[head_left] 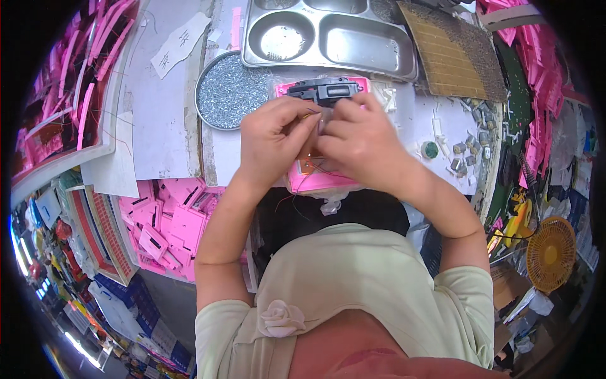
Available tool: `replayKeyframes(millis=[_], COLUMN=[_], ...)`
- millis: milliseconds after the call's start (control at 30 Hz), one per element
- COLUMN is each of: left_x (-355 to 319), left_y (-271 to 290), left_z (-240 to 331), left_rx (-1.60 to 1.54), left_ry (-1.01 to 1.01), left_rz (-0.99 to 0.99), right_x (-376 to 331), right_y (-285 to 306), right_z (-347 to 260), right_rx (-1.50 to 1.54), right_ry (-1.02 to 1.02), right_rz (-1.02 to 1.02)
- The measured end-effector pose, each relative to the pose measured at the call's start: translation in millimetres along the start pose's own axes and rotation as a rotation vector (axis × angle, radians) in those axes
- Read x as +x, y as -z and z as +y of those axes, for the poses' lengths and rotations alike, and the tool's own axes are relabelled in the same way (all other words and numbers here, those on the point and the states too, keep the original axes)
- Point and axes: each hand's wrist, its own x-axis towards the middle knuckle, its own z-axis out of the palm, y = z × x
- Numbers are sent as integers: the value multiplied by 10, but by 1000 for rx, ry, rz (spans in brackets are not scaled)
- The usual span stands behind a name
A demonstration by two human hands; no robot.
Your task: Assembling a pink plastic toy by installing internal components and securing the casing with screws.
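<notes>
Pink casing (319,183) bears one black part (328,91) near two hands (268,136) (363,142).

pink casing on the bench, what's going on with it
A person's left hand and right hand are close together over the pink casing, on something too small to make out. A black part lies at its far end, and thin red wires trail over its near end. A round tray of small metal parts stands to the left.

Stretches as a pale surface (163,129), carrying a round pan (197,101) of silvery bits (233,95) and a compartmented metal tray (369,47). Also bears a brown board (439,44), grey parts (460,149), torn paper (183,44) and a pink casing (322,182)
</notes>
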Motion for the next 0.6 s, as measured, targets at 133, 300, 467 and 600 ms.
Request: replayKeyframes(millis=[133, 300, 467, 600], left_x=[226, 210, 240, 214], left_y=[63, -46, -135, -197], left_z=[54, 35, 81, 171], left_rx=[224, 232, 209, 314], left_ry=[-250, -325, -135, -127], left_rz=[-130, -264, -343, -291], right_x=[-7, -275, -1032, -1846], right_y=[-151, 348, 866, 1293], right_z=[-224, -307, 16, 64], right_rx=[-28, 172, 133, 80], right_ry=[-68, -173, -489, -918], right_rz=[39, 54, 199, 318])
